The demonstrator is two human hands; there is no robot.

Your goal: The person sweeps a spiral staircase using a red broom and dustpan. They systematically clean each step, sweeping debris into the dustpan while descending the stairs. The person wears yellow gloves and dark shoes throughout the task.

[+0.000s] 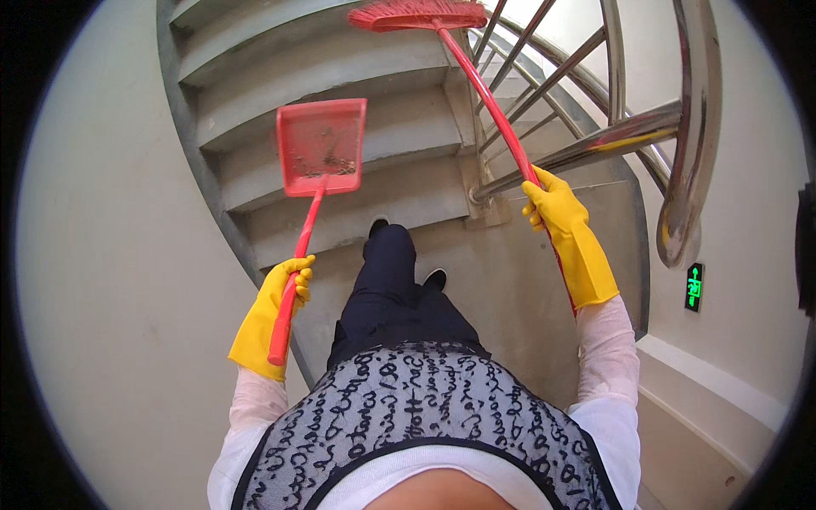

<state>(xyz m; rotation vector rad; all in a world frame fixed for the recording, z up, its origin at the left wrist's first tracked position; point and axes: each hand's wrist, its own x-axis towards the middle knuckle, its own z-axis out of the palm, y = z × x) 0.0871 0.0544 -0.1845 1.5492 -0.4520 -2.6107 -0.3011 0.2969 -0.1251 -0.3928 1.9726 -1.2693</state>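
My left hand, in a yellow rubber glove, grips the handle of a red plastic dustpan. Dark debris lies in the pan, mostly along the side near the handle. The pan is in front of the concrete steps. In a matching yellow glove, my right hand is closed around the red stick of a broom. The broom's red bristle head is at the top of the view, over the upper steps, and its top is cut off. Whether it touches a step I cannot tell.
A polished metal railing runs beside the stairs on the right, close to the broom stick. A plain wall borders the left side. A lit green exit sign is on the right wall. My shoes are at the foot of the steps.
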